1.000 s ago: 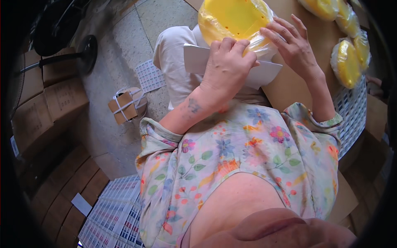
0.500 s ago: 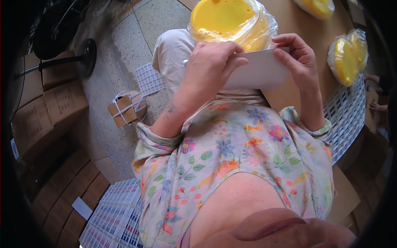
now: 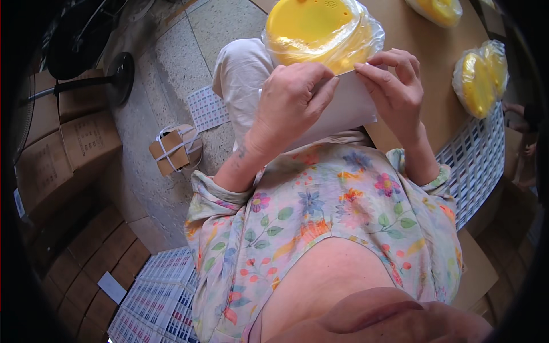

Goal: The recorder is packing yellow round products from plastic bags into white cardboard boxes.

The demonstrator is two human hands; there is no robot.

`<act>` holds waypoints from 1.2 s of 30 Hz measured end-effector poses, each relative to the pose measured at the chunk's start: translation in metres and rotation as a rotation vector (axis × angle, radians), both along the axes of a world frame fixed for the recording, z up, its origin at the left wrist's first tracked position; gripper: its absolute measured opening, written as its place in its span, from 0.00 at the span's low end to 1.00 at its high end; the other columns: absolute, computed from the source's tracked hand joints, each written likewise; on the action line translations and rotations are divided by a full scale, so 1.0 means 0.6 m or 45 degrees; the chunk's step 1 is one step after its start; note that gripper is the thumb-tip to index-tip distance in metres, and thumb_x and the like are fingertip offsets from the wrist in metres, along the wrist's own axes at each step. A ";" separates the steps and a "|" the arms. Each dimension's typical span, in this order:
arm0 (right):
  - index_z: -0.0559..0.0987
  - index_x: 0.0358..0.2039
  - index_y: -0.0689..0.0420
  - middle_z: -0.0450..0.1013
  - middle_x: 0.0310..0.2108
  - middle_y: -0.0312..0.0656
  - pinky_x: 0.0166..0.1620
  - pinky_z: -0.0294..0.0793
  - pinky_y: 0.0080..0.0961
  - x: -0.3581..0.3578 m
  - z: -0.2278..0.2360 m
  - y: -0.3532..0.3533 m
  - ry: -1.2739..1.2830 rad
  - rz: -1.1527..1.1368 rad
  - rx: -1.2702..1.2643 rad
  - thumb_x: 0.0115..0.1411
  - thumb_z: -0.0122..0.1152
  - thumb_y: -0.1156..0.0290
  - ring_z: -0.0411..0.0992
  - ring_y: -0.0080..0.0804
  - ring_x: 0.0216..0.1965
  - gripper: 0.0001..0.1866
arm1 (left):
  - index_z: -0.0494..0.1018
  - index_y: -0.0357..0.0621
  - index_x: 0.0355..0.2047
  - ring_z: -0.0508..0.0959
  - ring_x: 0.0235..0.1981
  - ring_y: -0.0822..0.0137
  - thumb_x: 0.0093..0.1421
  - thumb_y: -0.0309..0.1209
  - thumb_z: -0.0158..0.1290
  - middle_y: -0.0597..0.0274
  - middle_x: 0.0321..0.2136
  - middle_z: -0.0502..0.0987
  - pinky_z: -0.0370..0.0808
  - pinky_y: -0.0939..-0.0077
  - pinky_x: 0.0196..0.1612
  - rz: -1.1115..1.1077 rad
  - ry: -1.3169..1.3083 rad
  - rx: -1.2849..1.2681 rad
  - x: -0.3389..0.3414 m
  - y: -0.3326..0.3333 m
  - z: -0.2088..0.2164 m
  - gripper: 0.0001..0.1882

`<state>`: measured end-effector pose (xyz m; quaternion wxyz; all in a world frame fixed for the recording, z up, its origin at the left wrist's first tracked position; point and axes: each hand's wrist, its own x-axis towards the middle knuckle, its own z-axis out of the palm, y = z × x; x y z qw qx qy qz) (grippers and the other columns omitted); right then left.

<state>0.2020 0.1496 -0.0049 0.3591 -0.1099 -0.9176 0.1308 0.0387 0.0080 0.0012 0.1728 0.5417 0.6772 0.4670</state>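
A white sheet of paper (image 3: pixel 343 108) lies across my lap, held by both hands. My left hand (image 3: pixel 291 97) grips its left part with the fingers curled over the top edge. My right hand (image 3: pixel 392 86) pinches the top edge at the right. The fingertips of the two hands nearly meet. Just beyond the sheet sits a round yellow item wrapped in clear plastic (image 3: pixel 320 28), partly on my knee and partly against the brown table (image 3: pixel 423 68).
Two more plastic-wrapped yellow items (image 3: pixel 480 74) (image 3: pixel 437 8) lie on the table. Printed label sheets (image 3: pixel 474 160) hang at the table's right edge and lie on the floor (image 3: pixel 154 286). Cardboard boxes (image 3: pixel 68 143), a small strapped box (image 3: pixel 171 150) and a fan base (image 3: pixel 117 74) stand at left.
The white sheet rose from beneath the yellow item's front edge to in front of me. My hands drew closer along its top edge. The wrapped yellow item now lies farther up.
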 end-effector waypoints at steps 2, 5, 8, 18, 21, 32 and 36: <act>0.85 0.36 0.52 0.75 0.36 0.36 0.50 0.72 0.35 0.000 -0.002 -0.005 0.020 -0.005 0.093 0.48 0.70 0.79 0.72 0.34 0.42 0.14 | 0.77 0.35 0.32 0.78 0.24 0.67 0.60 0.28 0.59 0.56 0.24 0.77 0.73 0.76 0.29 -0.036 0.031 -0.011 -0.001 -0.003 -0.001 0.07; 0.84 0.36 0.52 0.76 0.36 0.35 0.51 0.72 0.39 -0.001 -0.005 -0.010 0.052 -0.014 0.099 0.47 0.70 0.79 0.73 0.35 0.41 0.13 | 0.75 0.39 0.27 0.79 0.28 0.53 0.58 0.30 0.58 0.54 0.24 0.78 0.72 0.62 0.34 0.033 -0.066 0.002 0.005 -0.002 -0.002 0.07; 0.84 0.37 0.53 0.76 0.37 0.37 0.51 0.72 0.38 0.000 -0.008 -0.014 0.051 -0.003 0.082 0.48 0.71 0.78 0.72 0.36 0.41 0.13 | 0.75 0.39 0.27 0.79 0.28 0.53 0.58 0.30 0.58 0.54 0.24 0.78 0.72 0.62 0.33 0.024 -0.105 -0.007 0.006 -0.003 -0.005 0.07; 0.83 0.36 0.54 0.76 0.39 0.40 0.50 0.71 0.35 -0.009 -0.012 -0.028 0.109 -0.154 0.074 0.49 0.72 0.77 0.72 0.38 0.43 0.12 | 0.75 0.38 0.28 0.78 0.27 0.53 0.58 0.30 0.58 0.53 0.23 0.77 0.72 0.62 0.32 0.057 -0.146 0.000 0.010 -0.002 -0.010 0.07; 0.82 0.35 0.55 0.75 0.39 0.40 0.50 0.72 0.35 -0.013 -0.014 -0.032 0.129 -0.163 0.033 0.49 0.71 0.78 0.72 0.39 0.43 0.11 | 0.75 0.38 0.28 0.78 0.28 0.53 0.58 0.30 0.58 0.52 0.23 0.77 0.73 0.62 0.32 0.062 -0.151 -0.007 0.012 0.000 -0.009 0.07; 0.74 0.38 0.60 0.74 0.48 0.48 0.55 0.69 0.29 -0.015 0.050 0.009 0.118 0.097 -0.629 0.62 0.56 0.82 0.71 0.34 0.52 0.05 | 0.74 0.42 0.32 0.69 0.58 0.49 0.60 0.34 0.58 0.49 0.52 0.74 0.62 0.55 0.60 0.121 0.743 -0.025 0.000 0.012 -0.003 0.09; 0.72 0.39 0.61 0.75 0.49 0.47 0.56 0.69 0.27 -0.061 0.028 0.054 -0.052 0.273 -0.844 0.65 0.52 0.80 0.72 0.33 0.52 0.03 | 0.72 0.43 0.33 0.64 0.63 0.47 0.61 0.36 0.55 0.47 0.59 0.68 0.52 0.46 0.65 0.019 0.777 -0.152 0.003 0.027 -0.036 0.09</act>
